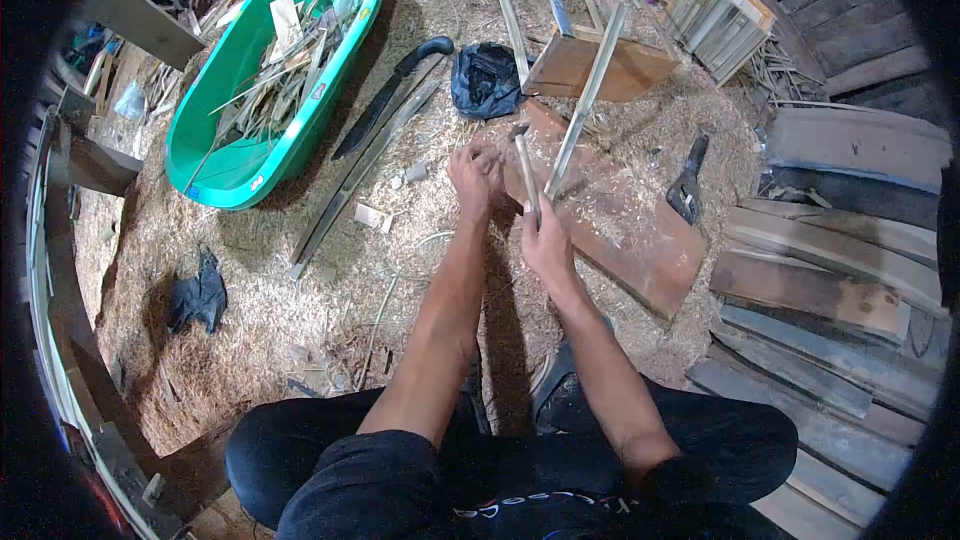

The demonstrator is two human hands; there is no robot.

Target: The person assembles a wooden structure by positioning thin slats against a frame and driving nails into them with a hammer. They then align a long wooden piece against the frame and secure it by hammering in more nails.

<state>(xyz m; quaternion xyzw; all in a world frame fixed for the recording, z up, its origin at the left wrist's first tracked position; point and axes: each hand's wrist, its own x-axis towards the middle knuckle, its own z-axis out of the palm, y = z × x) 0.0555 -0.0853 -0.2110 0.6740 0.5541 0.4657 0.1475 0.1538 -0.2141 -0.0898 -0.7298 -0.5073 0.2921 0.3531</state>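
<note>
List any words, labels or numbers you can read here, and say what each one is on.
Nothing can be read clearly.
Sticker on the green tub side wall: too small to read.
Second sticker near the tub's near end: too small to read.
White lettering on the dark shirt: blurred, unreadable.

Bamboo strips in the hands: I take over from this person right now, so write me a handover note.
Left hand: curled shut beside the short strip; its grip is hidden.
Right hand: shut on the short strip, held upright.
Long bamboo strip: slants from the hands up over the board.
Machete: lies beside the green tub.
Done: shavings lie all around; offcuts lie in the tub.
Left: the long strip looks whole, as far as shows.
</note>
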